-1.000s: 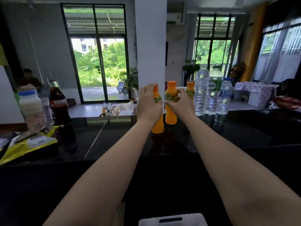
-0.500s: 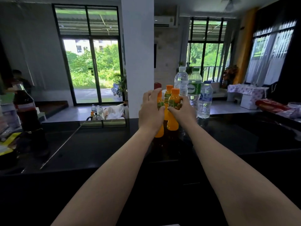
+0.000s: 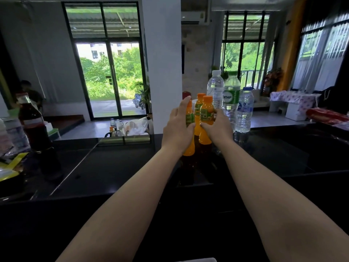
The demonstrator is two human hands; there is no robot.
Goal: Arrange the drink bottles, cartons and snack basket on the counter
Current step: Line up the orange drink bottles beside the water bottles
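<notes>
Both forearms are bare to the frame's edge; the left hand (image 3: 177, 129) and right hand (image 3: 219, 127) wear nothing.

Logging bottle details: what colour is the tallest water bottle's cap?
White cap, head view.

Setting: a home — open living area seen across a glossy black counter (image 3: 117, 167). Glass sliding doors (image 3: 111, 80) face greenery; wall air conditioner (image 3: 194, 17), curtains (image 3: 321, 59), potted plant (image 3: 145, 95), kettle (image 3: 114, 132) on the floor beyond — domestic throughout.
</notes>
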